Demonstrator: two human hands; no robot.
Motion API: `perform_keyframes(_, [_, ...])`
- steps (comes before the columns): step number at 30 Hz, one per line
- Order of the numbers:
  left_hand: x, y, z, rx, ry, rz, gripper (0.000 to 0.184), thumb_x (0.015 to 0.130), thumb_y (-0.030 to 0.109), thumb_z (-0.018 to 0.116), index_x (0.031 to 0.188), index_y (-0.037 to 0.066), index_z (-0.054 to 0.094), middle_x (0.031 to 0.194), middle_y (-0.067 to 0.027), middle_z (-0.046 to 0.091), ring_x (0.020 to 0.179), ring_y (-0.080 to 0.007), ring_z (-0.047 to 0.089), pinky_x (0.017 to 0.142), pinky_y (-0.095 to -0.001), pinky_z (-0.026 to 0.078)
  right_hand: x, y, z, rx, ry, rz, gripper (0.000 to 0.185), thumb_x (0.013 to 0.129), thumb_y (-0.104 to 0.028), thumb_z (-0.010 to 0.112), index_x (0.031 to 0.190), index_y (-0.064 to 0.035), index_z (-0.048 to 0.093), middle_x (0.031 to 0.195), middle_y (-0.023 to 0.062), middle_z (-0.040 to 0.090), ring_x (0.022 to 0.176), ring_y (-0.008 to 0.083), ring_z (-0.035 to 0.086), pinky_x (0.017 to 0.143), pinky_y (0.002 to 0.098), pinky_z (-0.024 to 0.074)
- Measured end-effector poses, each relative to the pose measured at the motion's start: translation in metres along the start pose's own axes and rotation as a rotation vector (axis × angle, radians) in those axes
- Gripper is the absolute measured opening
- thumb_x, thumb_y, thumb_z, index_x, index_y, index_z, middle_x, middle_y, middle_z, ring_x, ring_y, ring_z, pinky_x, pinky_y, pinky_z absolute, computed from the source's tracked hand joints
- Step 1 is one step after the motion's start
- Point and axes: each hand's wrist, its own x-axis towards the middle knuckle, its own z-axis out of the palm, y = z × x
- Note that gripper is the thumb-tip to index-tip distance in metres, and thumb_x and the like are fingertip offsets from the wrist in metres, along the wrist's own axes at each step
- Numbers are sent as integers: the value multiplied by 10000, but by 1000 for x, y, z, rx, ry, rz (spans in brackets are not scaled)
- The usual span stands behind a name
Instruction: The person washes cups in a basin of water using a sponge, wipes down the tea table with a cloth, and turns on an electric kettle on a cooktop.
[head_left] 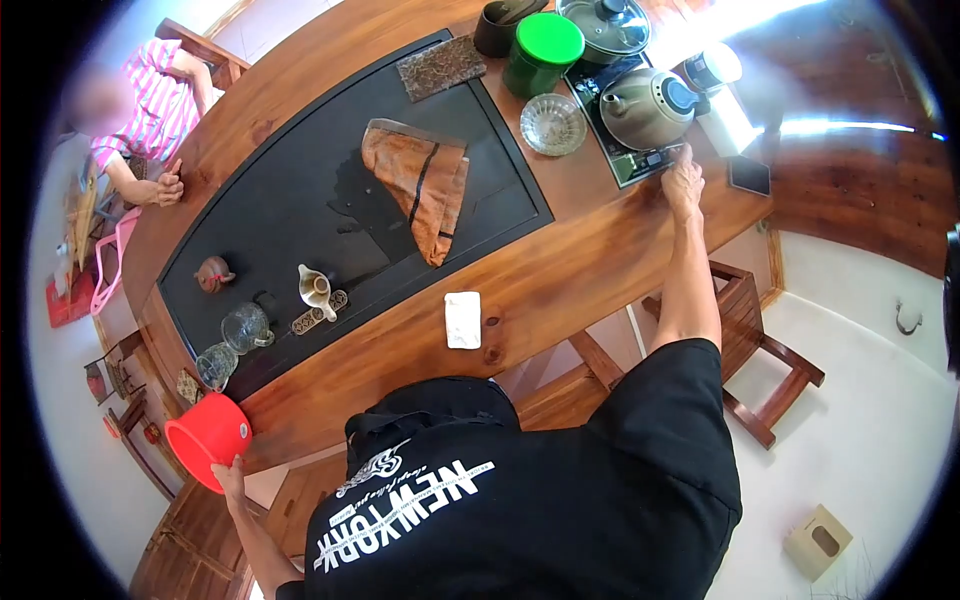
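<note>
Seen from above, a person in a black shirt stretches both arms over a curved wooden bench [590,240]. The left grip [229,476] is curled on the rim of a red bucket [228,425], at the near left corner of the bench. The bucket leans, its mouth facing left and down toward the grip; most of it lies just beyond the fingers, on the side toward the bench. Whether it rests against the bench edge cannot be told. Close beyond it stand a glass cup [214,368] and a glass jug [244,328].

Far to the right, the right grip [684,184] is at the front edge of a black cooktop [632,163], fingers by its control panel; how wide the fingers are, or whether they press, cannot be told. A metal kettle [640,112] sits on the cooktop just beyond this hand. A dark phone-like slab [750,175] lies to the hand's right, and a cut-glass bowl [553,125] to the left of the cooktop.

Between the two hands, a black tray [300,190] is set into the bench, with a brown cloth [420,180] on it. Nearer the wearer is a small white folded item [463,320]. Across the bench, at upper left, sits another person in a pink-striped top [160,95], hands together at the bench edge.
</note>
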Motion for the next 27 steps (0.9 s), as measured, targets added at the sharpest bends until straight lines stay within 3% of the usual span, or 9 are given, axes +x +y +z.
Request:
perform_keyframes(3, [3,-7,2,67,53,22,354,808,40,722,1041,-77,481,974,-172,648,851,-238,645,730,-366,524,-3,2,-3,143,122,-8,572,821,-15,493,1376,-77,367,1292,61,626,1202,364,524,992,499,400])
perform_keyframes(10, [7,-16,-1,24,-35,-16,392,801,61,734,1055,-95,481,1029,-208,635,900,-266,639,774,-385,519,-10,0,-3,172,162,-6,560,822,-19,493,1367,-76,379,1289,60,628,1182,362,536,988,498,401])
perform_keyframes(13, [14,-33,2,19,12,26,419,795,89,746,1055,-99,476,1084,-235,612,974,-293,617,830,-408,502,-10,-7,-11,98,177,-73,522,820,-12,494,1332,-78,413,1287,76,625,1168,370,546,962,501,416])
perform_keyframes(16, [14,-33,0,24,-15,-12,438,794,117,752,1055,-97,474,1101,-247,598,1011,-313,598,860,-424,487,-7,-8,-12,-135,7,-53,490,811,-4,497,1293,-76,444,1268,97,631,1162,374,552,937,493,435])
perform_keyframes(19, [12,-30,1,68,5,3,453,795,132,754,1067,-96,472,1080,-245,603,982,-322,605,848,-426,490,-3,-10,-23,-102,-9,-100,474,808,-1,500,1274,-75,460,1219,115,646,1171,383,545,922,481,447])
perform_keyframes(21, [10,-27,0,24,-13,0,471,794,150,759,1074,-94,470,1074,-244,602,985,-334,602,851,-437,485,-5,-14,-24,29,39,51,462,815,4,492,1269,-73,467,1184,115,656,1157,390,548,933,490,441])
perform_keyframes(24, [6,-16,-1,107,4,-32,483,795,164,761,1079,-95,468,1092,-246,598,1013,-340,594,872,-444,476,-7,-1,-8,138,164,-41,471,824,-4,494,1289,-72,469,1184,106,660,1131,393,556,934,492,448])
perform_keyframes(27, [17,-36,-1,77,-35,-55,489,795,171,762,1083,-95,469,1111,-248,594,1040,-340,586,892,-441,469,-6,5,-1,179,165,29,506,821,-20,514,1321,-77,462,1194,91,662,1111,375,567,934,486,455])
